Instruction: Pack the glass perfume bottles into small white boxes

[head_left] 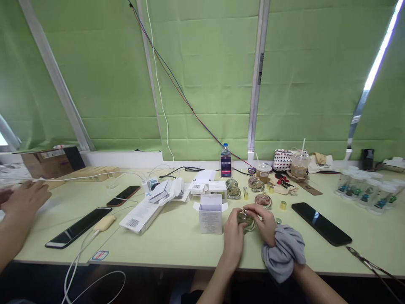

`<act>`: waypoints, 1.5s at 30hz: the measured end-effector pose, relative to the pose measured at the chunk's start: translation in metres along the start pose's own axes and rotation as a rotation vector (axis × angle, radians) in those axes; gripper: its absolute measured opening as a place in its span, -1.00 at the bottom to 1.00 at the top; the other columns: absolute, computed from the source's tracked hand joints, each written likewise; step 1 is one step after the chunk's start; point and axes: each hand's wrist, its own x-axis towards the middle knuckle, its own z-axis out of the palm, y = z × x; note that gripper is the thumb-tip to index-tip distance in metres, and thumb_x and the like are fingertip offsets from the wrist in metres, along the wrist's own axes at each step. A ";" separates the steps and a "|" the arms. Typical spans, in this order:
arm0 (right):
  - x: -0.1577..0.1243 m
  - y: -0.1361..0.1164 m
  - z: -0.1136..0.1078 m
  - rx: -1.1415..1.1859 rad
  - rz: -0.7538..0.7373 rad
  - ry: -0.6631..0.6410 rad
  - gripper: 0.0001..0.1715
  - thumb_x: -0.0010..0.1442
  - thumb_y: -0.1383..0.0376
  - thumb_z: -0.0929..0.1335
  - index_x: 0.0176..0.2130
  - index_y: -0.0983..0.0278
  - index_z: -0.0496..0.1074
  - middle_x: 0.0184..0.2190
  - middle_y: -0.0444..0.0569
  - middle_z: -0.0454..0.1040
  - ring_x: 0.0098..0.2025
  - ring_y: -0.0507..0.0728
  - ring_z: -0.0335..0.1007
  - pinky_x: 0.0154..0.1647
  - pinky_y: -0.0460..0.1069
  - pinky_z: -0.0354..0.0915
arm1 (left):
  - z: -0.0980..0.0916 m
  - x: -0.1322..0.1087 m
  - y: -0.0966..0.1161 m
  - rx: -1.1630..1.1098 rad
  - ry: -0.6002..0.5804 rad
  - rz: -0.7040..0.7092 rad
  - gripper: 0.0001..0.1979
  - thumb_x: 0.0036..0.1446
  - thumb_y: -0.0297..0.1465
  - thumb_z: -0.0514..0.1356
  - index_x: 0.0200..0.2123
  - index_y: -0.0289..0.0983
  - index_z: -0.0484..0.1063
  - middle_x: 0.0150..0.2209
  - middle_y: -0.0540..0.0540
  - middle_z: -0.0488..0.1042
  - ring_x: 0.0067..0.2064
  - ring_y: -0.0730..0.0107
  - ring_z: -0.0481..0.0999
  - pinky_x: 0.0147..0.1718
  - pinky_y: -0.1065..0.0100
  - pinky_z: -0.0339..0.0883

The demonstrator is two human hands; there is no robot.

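A small round glass bottle, like a perfume bottle (249, 222), stands near the front of the table between my hands. My left hand (233, 232) curls round its left side and holds it. At its neck, my right hand (265, 221) has thumb and forefinger pinched on the top; the fingers hide what exactly they grip. A grey scrunchie (284, 252) circles my right wrist. Just left of my hands is an open white box (211, 220) with its flaps spread. Behind them lies a similar bottle with pink contents (263, 201), and a yellow cap (283, 205) sits to the right.
Flattened white cartons (142, 214) are piled to the left. A black phone (321, 223) and pliers (363, 259) lie on the right, with clear tubes (367, 192) beyond. Drinks cups (299, 164) and a water bottle (225, 162) stand behind. Another person's hand (27, 198) is at far left.
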 end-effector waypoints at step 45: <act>-0.003 0.015 0.004 0.219 0.111 0.031 -0.68 0.17 0.07 0.35 -0.26 0.22 0.57 -0.29 0.04 0.52 -0.19 0.23 0.44 -0.25 0.05 0.41 | -0.001 0.001 0.000 0.061 -0.056 0.033 -0.57 -0.12 -0.69 0.01 -0.20 -0.21 0.41 -0.18 -0.07 0.48 -0.12 0.29 0.45 -0.14 0.31 0.31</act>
